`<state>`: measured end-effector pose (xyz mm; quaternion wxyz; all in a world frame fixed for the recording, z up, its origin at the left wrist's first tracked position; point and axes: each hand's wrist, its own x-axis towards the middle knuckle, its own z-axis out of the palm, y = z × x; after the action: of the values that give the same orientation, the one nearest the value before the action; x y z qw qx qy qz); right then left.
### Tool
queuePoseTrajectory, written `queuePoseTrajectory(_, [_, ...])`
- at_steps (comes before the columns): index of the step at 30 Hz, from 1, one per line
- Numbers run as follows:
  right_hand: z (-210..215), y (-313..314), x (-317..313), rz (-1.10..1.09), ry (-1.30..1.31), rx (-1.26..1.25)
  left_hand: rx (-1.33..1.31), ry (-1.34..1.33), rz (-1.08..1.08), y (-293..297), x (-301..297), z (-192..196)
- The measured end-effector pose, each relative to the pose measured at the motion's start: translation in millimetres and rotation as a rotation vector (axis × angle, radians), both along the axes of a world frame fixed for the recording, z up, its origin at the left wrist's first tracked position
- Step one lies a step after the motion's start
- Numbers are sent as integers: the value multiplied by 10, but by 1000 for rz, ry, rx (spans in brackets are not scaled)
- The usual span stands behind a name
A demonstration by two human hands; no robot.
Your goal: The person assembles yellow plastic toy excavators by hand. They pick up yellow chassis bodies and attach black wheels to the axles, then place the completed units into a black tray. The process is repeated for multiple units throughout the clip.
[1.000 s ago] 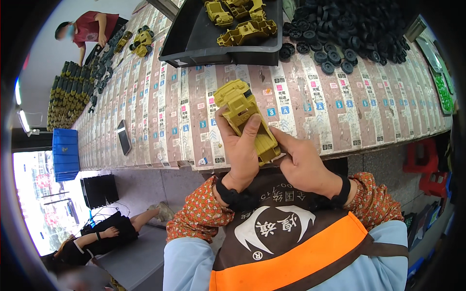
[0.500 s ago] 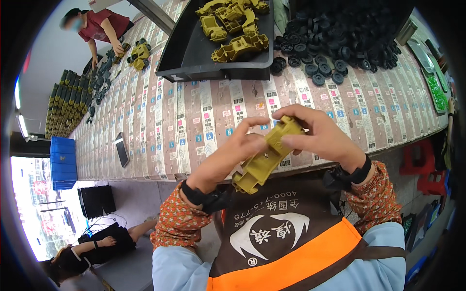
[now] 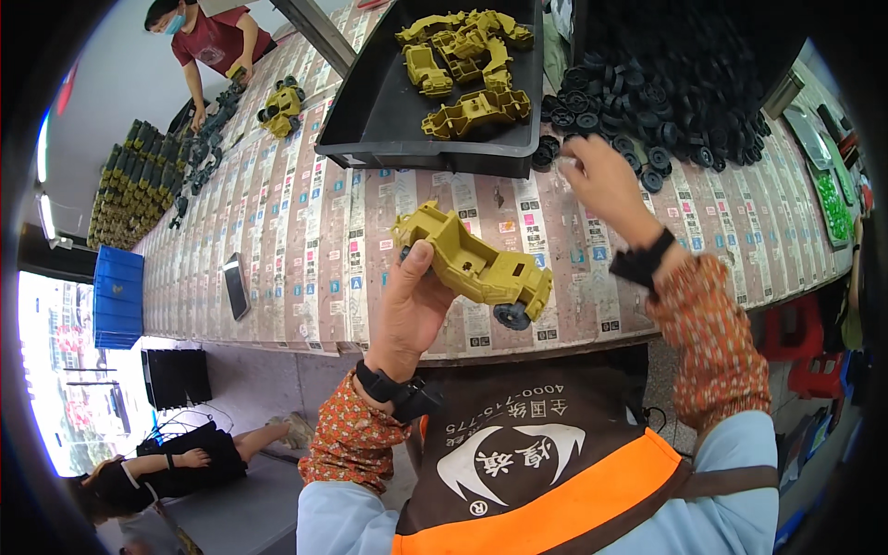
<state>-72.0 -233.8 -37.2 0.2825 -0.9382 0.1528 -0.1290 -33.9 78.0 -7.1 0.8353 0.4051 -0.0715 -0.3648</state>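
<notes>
An olive-yellow toy car body (image 3: 472,264) rests in my left hand (image 3: 407,310), which is closed around its left end with the thumb on top. One black wheel (image 3: 511,315) sits at the body's lower right corner. Another dark wheel shows partly beside my left thumb. My right hand (image 3: 599,180) is stretched out over the near edge of a heap of black toy wheels (image 3: 647,102). Its fingers are bent and the thumb stands a little apart, with nothing visible between them. A few loose wheels (image 3: 546,151) lie just left of its fingertips.
A black tray (image 3: 370,153) holds several olive-yellow car bodies (image 3: 476,113). On the left lie a phone (image 3: 236,287), a car body with wheels (image 3: 281,108) and stacked toy parts (image 3: 134,190). A blue crate (image 3: 118,298) stands beside the table. A person in red (image 3: 217,42) works at the far left.
My right hand has let go of the car body and moved up and right to the wheels. My left hand has turned the body and holds it alone, with wheels now showing on it.
</notes>
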Motion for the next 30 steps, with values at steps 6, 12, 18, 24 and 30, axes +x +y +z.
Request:
queuePoseTrajectory(6, [-115,13,411,67,-133,-288,-66,105,-20,-12,-2,-3])
queuePoseTrajectory(12, [236,205,-134,-12,21,317,65,66,-34,-109,-56,-89])
queuePoseTrajectory(18, [324,950,-535,30,-200,833,150,-7,-233,-229,-170,-18])
queuePoseTrajectory(24, [227,1105,-640,30,-243,817,156,-10,-253,-326,-296,59])
queuePoseTrajectory(30, [349,1143,-727,53,-122,776,145,-82,-230,-316,-354,-9])
